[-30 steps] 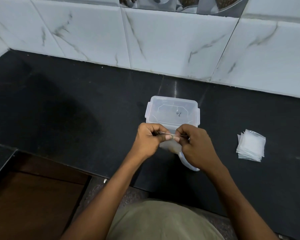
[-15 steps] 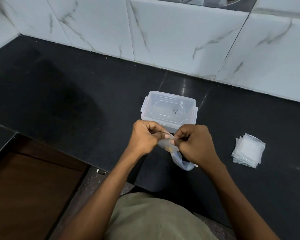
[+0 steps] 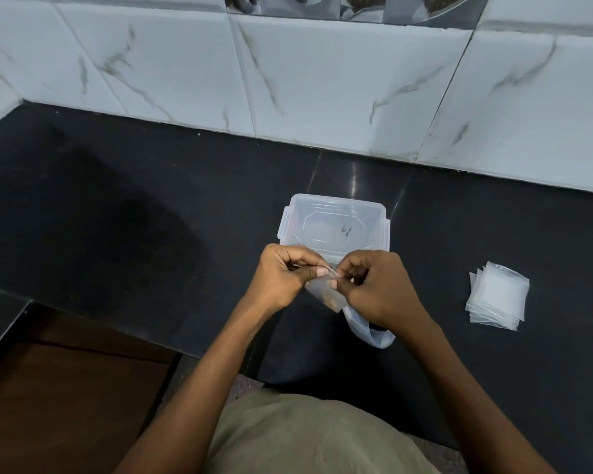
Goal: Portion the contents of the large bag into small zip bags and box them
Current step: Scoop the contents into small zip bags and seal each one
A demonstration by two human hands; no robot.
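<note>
A small clear zip bag with some brownish contents hangs between my hands, just in front of the clear plastic box with its lid on. My left hand pinches the bag's top edge from the left. My right hand pinches the same edge from the right. A larger translucent bag lies on the counter under my right hand, mostly hidden by it. A stack of empty small zip bags lies to the right.
The black stone counter runs back to a white marble-tiled wall. Its front edge drops at the lower left to a brown wooden surface.
The small bag's top edge, stretched flat between my fingers a second ago, is now tilted with my fingertips closer together. The camera view shifted slightly.
</note>
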